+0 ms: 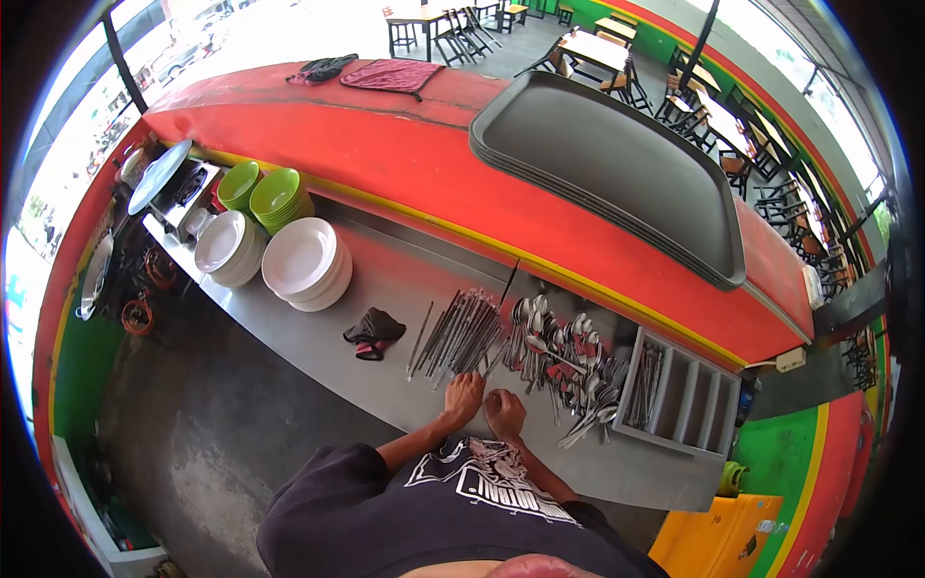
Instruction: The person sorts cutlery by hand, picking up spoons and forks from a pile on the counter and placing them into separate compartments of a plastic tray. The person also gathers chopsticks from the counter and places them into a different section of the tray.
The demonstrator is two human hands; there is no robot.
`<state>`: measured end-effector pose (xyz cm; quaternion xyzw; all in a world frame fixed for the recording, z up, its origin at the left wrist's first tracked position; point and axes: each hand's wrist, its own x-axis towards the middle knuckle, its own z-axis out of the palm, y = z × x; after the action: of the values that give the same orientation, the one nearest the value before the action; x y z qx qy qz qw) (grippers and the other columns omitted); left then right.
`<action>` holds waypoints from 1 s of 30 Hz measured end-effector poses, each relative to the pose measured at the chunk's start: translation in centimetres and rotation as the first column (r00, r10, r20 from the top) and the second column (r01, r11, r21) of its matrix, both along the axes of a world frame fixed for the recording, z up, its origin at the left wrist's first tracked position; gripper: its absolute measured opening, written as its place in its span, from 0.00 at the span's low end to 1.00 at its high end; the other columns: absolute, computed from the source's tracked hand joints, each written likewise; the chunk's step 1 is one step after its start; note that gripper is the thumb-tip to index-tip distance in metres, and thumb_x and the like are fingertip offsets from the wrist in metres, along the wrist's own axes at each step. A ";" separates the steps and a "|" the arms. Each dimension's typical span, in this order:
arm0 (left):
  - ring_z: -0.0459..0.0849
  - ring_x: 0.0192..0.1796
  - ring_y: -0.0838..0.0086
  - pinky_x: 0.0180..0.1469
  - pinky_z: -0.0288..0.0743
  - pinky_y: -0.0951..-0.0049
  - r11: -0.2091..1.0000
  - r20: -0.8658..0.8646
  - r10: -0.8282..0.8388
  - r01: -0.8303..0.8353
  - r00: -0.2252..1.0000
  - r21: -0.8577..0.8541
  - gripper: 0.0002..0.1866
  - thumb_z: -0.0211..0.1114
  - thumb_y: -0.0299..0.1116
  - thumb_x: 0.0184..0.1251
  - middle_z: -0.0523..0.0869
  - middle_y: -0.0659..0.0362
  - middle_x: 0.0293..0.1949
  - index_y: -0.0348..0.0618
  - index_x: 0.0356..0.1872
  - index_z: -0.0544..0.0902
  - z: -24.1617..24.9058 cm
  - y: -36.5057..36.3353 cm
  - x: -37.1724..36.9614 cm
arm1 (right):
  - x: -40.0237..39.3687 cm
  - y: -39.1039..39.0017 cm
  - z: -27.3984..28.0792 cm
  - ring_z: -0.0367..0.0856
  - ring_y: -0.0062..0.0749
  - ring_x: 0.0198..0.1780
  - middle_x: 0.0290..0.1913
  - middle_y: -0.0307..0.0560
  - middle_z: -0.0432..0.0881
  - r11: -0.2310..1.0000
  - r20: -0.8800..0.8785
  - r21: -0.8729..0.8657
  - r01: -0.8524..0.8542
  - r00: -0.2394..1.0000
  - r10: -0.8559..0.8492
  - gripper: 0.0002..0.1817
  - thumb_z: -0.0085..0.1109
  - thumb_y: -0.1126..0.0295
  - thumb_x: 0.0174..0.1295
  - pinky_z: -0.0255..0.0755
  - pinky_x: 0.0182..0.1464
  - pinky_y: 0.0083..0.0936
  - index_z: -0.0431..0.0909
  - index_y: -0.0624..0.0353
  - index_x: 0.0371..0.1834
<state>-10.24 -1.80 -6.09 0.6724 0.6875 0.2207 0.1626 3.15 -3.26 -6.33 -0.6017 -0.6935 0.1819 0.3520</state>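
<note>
Left hand (463,395) rests palm-down on the steel bench (385,289), fingers curled at the near ends of the chopstick bundle (461,331); whether it grips any stick, cannot tell at this size. Right hand (504,412) sits just beside the left, almost touching, fingers bent down onto the bench edge; hold not resolvable either.

Largest first: stack of grey trays (617,164) lies on the red counter top (385,135) above the bench, well apart from both hands. Two stacks of white plates (301,258) stand far to the left on the bench, green bowls (275,197) behind them. Compartmented cutlery holder (684,390) stands to the right, one slot filled with sticks. Heap of spoons (568,361) lies between the holder and the chopstick bundle, just right of the right hand. Chopstick bundle fans away from the left hand's fingertips, directly ahead. Dark cloth (373,330) lies left of the bundle, near but not touching.
</note>
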 end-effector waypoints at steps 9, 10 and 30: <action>0.82 0.35 0.39 0.38 0.74 0.44 0.994 0.361 -0.038 0.072 0.932 -0.081 0.14 0.53 0.40 0.73 0.83 0.40 0.27 0.38 0.40 0.74 5.0 -0.1 0.3 | -0.6 1.6 0.4 0.85 0.35 0.35 0.29 0.45 0.84 0.946 -0.327 -0.321 0.042 0.933 -0.152 0.14 0.53 0.60 0.70 0.76 0.38 0.29 0.83 0.57 0.36; 0.83 0.35 0.38 0.37 0.74 0.44 0.988 0.396 -0.075 0.121 0.915 -0.093 0.14 0.52 0.40 0.73 0.83 0.40 0.28 0.37 0.41 0.74 5.0 0.0 0.4 | -0.2 1.8 0.2 0.85 0.33 0.36 0.30 0.45 0.84 0.937 -0.527 -0.340 -0.076 0.841 -0.123 0.17 0.50 0.58 0.72 0.76 0.39 0.28 0.83 0.59 0.37; 0.86 0.26 0.72 0.31 0.80 0.71 0.724 0.848 -0.178 0.650 0.499 -0.230 0.25 0.47 0.46 0.81 0.87 0.54 0.26 0.32 0.37 0.80 3.8 -2.7 1.9 | 4.0 1.8 -0.1 0.81 0.27 0.30 0.29 0.41 0.81 0.934 -0.856 -0.356 -0.030 0.411 -0.313 0.27 0.44 0.46 0.76 0.74 0.35 0.24 0.78 0.60 0.33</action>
<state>-8.30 -4.48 -2.28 0.5860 0.3854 0.2437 0.6698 7.13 -1.41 -6.44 -0.5147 -0.3025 0.5531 0.5811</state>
